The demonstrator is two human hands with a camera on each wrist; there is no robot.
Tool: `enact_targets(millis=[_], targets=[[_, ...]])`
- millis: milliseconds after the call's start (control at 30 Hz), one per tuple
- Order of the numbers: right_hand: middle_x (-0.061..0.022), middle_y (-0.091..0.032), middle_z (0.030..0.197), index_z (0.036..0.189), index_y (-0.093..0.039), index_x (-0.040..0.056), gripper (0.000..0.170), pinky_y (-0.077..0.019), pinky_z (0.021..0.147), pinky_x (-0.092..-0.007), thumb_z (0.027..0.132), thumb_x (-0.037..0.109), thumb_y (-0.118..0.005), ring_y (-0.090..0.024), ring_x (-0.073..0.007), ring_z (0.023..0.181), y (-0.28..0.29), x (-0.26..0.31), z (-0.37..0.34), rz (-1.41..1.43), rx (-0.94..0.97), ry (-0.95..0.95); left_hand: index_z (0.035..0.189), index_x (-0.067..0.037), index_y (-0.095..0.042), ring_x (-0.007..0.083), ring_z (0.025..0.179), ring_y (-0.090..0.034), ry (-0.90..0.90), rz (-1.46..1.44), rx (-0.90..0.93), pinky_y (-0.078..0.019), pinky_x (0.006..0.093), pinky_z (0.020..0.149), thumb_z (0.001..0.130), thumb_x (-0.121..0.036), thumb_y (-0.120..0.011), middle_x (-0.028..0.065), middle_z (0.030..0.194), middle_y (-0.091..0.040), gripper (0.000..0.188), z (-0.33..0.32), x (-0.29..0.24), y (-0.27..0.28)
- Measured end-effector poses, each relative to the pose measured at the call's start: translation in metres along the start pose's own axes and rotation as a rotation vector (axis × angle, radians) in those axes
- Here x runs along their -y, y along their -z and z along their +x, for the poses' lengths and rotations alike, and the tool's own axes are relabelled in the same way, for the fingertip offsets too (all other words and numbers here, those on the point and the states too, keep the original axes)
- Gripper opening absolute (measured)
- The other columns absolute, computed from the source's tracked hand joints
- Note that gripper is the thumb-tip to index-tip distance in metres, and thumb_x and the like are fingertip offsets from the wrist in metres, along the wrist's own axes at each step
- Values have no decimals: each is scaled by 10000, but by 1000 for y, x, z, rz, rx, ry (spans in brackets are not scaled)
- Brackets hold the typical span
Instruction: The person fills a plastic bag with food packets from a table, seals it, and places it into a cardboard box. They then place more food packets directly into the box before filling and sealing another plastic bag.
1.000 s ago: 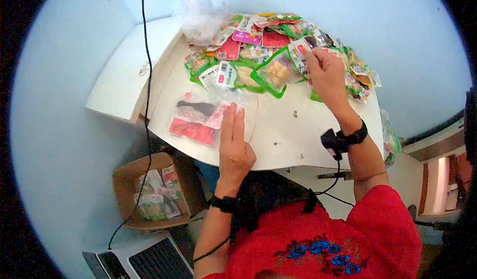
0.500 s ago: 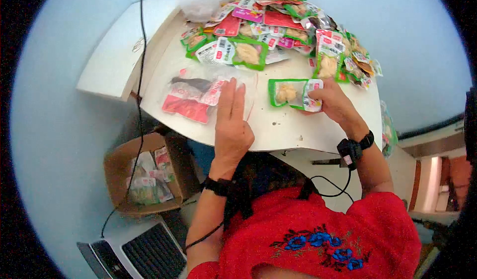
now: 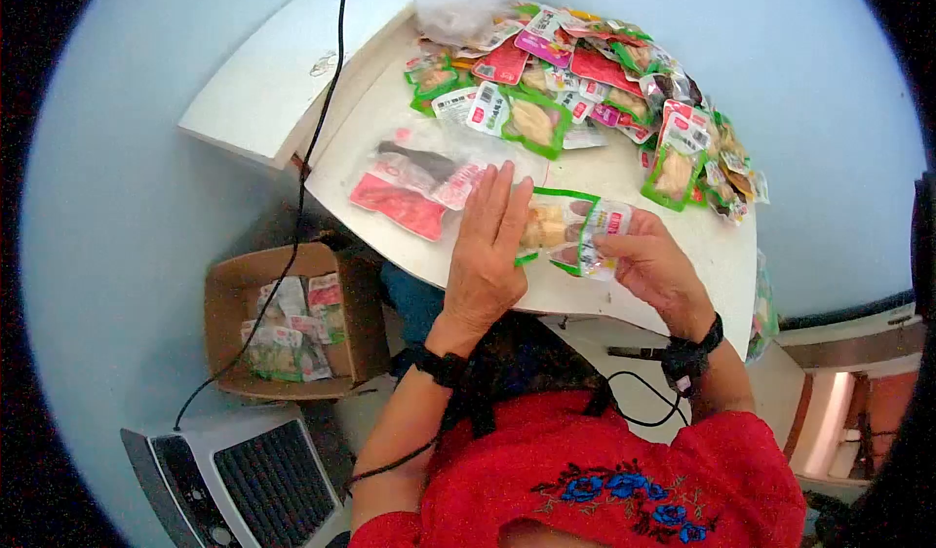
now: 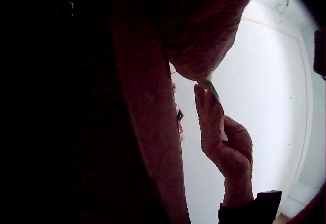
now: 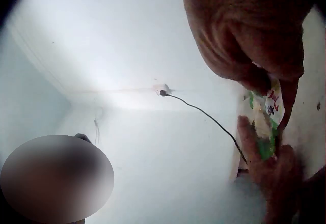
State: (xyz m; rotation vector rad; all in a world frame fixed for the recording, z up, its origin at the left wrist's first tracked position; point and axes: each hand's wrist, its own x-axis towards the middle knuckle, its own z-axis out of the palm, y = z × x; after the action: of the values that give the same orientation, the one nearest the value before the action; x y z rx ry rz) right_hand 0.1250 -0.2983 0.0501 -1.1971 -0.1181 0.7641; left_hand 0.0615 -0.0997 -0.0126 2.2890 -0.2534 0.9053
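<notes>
My right hand (image 3: 658, 265) pinches the label end of a clear, green-edged food packet (image 3: 551, 224) with pale yellow pieces inside, low over the white table. At the packet's other end my left hand (image 3: 492, 246) lies across it with fingers straight, hiding that end. In the right wrist view the packet (image 5: 262, 122) shows between both hands. The left wrist view is dark; my right hand (image 4: 224, 142) appears there with the packet's green edge (image 4: 213, 89) at its fingertips. Beside my left fingers lies a clear bag with red packets (image 3: 400, 207).
A pile of mixed food packets (image 3: 595, 60) covers the table's back, with a crumpled clear plastic bag (image 3: 453, 7) at its left. A cardboard box (image 3: 366, 343) holding packets stands lower left, near a grey appliance (image 3: 273, 489). A black cable (image 3: 317, 148) hangs across the left.
From the pile, my right hand has brought the green-edged packet forward and left. My left hand has shifted right from the red packets onto it. Another green-edged packet now lies at the pile's right front.
</notes>
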Motion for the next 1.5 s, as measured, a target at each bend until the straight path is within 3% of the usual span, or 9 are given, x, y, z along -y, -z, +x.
enact_targets(millis=[800, 867, 933, 1000, 1067, 1233, 1300, 1333, 1500], targets=[[-45, -583, 1137, 1222, -531, 47, 230, -520, 888, -307, 1033, 113, -417, -577, -157, 1016, -67, -46, 102, 558, 426, 49, 1409, 24, -426, 433, 1376, -374, -5, -38, -136, -285, 509, 1144, 755, 97, -443, 257, 1476, -401, 659, -4, 7, -6], [-39, -579, 1136, 1225, -527, 61, 226, -516, 898, -307, 1027, 135, -448, -572, -151, 1025, -74, -39, 97, -243, 310, 559, 1412, 25, -424, 435, 1378, -371, 1, -42, -146, -285, 507, 1145, 755, 89, -455, 267, 1475, -397, 661, -5, 7, -7], [-34, -575, 1136, 1227, -526, 76, 232, -511, 901, -303, 1016, 164, -487, -567, -142, 1028, -81, -39, 97, -426, 209, 638, 1413, 26, -424, 436, 1384, -364, 7, -53, -144, -284, 504, 1147, 759, 75, -476, 278, 1471, -396, 658, -5, 8, -7], [-29, -574, 1139, 1228, -527, 91, 252, -505, 896, -296, 1001, 201, -535, -561, -130, 1024, -86, -45, 103, 22, 163, 321, 1413, 25, -427, 434, 1390, -356, 19, -63, -131, -284, 500, 1149, 781, 47, -516, 275, 1470, -399, 639, -5, 7, -7], [-44, -497, 1297, 1368, -427, 80, 398, -455, 987, -313, 999, 173, -547, -499, -175, 1193, -77, -37, 105, -435, 222, 328, 1416, 23, -425, 430, 1394, -351, 17, -52, -134, -283, 497, 1151, 803, 16, -555, 269, 1472, -401, 627, -6, 8, -8], [-8, -603, 1015, 1181, -560, 111, 240, -509, 767, -288, 986, 251, -567, -576, -132, 892, -100, -40, 108, 235, 124, 194, 1425, 22, -415, 423, 1387, -368, 41, 7, -129, -291, 491, 1148, 853, -57, -614, 264, 1476, -400, 611, -8, 11, -12], [-2, -604, 983, 1158, -576, 102, 228, -506, 745, -290, 989, 255, -560, -576, -133, 868, -91, -42, 121, 276, 183, 165, 1427, 29, -409, 427, 1382, -372, 34, -5, -121, -296, 479, 1146, 862, -57, -599, 267, 1471, -406, 602, -9, 11, -12], [-21, -567, 1164, 1194, -550, 88, 239, -502, 867, -276, 1000, 226, -543, -568, -131, 1068, -86, -37, 114, 225, 205, 86, 1429, 32, -406, 430, 1380, -375, 33, -9, -118, -298, 473, 1145, 867, -57, -591, 268, 1469, -409, 598, -9, 10, -11], [-53, -620, 1079, 1107, -596, 29, 188, -521, 828, -280, 999, 159, -514, -608, -140, 964, -73, -63, 137, 446, 311, 97, 1425, 48, -394, 436, 1375, -375, 37, -15, -126, -300, 473, 1143, 851, -3, -515, 277, 1460, -410, 589, -11, 14, -13]])
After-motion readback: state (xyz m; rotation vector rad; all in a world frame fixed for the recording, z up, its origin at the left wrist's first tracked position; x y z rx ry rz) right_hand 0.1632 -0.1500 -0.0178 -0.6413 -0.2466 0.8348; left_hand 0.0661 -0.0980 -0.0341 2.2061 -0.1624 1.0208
